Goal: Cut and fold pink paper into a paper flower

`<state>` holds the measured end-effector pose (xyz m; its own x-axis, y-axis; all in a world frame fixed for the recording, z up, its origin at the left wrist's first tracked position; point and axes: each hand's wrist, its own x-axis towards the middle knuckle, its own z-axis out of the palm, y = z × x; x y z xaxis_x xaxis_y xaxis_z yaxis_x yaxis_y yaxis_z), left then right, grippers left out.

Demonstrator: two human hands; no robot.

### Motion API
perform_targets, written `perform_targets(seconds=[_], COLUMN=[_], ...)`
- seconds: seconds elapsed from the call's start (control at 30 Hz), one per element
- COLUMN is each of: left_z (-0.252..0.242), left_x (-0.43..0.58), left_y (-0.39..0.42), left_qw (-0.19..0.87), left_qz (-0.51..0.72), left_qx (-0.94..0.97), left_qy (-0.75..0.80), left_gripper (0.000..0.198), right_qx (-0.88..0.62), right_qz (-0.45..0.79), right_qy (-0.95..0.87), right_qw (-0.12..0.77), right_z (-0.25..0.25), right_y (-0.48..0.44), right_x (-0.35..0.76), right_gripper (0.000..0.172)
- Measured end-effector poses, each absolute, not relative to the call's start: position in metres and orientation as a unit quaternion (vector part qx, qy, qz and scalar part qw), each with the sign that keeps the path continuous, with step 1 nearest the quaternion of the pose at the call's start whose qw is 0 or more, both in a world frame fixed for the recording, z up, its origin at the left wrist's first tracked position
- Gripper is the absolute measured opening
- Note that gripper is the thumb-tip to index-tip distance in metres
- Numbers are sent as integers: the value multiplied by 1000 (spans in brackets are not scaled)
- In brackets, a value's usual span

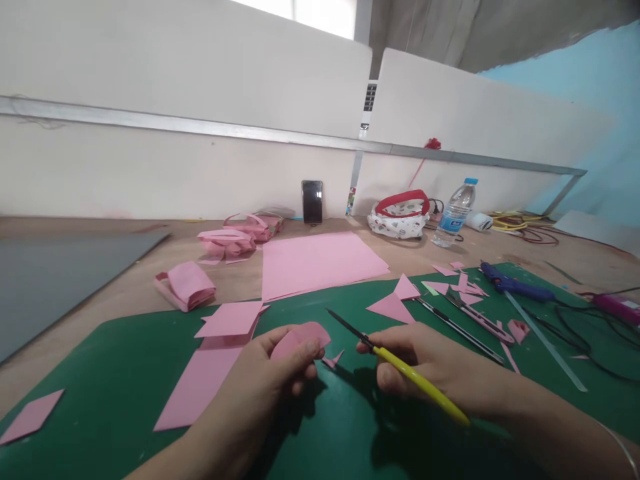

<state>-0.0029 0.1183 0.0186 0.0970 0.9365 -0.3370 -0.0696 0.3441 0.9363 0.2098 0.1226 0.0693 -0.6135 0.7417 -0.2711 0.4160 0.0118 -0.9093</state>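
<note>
Left hand (265, 373): thumb and fingers pinched on a small pink paper (299, 335), held above the green mat (100, 387). Right hand (425, 360): fingers curled round yellow-handled scissors (407, 371), blade tip angled up and left, near the paper but apart from it. Pink scrap (391, 309) and glue gun (515, 281) on mat, right side. Beyond, on desk (237, 285): pink sheets (320, 263), bottle (453, 217), upright phone (313, 201).

Seemingly a craft workshop, green mat (117, 383), scissors (423, 385), glue gun (517, 283), stacked pink paper (320, 263)
</note>
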Motion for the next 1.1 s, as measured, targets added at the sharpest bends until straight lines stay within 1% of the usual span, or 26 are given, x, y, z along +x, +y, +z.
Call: perform_targets(seconds=[0.07, 0.13, 0.23, 0.37, 0.5, 0.6, 0.83, 1.0, 1.1], left_z=[19, 19, 19, 18, 19, 20, 22, 19, 18], left_x=[-2, -2, -1, 0, 1, 1, 1, 0, -1], left_y=[120, 121, 121, 120, 120, 119, 117, 118, 118], left_qw=[624, 623, 619, 613, 613, 613, 602, 591, 598], left_qz=[401, 403, 411, 406, 403, 404, 397, 409, 408], left_qx=[409, 409, 407, 412, 406, 409, 420, 433, 429], left_qy=[532, 531, 532, 538, 545, 542, 551, 544, 541], left_gripper=[32, 31, 31, 33, 28, 27, 32, 27, 27], right_qx=[-394, -381, -394, -409, -404, -397, -395, -401, -403], right_qz=[584, 594, 583, 566, 562, 570, 582, 568, 567], right_qy=[-699, -700, -702, -708, -715, -712, -705, -714, -714], right_qw=[124, 108, 110, 107, 102, 102, 89, 80, 78], right_z=[71, 71, 69, 68, 69, 69, 68, 70, 71], right_y=[122, 121, 119, 119, 119, 119, 120, 122, 121], right_x=[211, 212, 212, 213, 212, 212, 214, 213, 211], right_gripper=[33, 36, 37, 36, 35, 37, 39, 41, 39])
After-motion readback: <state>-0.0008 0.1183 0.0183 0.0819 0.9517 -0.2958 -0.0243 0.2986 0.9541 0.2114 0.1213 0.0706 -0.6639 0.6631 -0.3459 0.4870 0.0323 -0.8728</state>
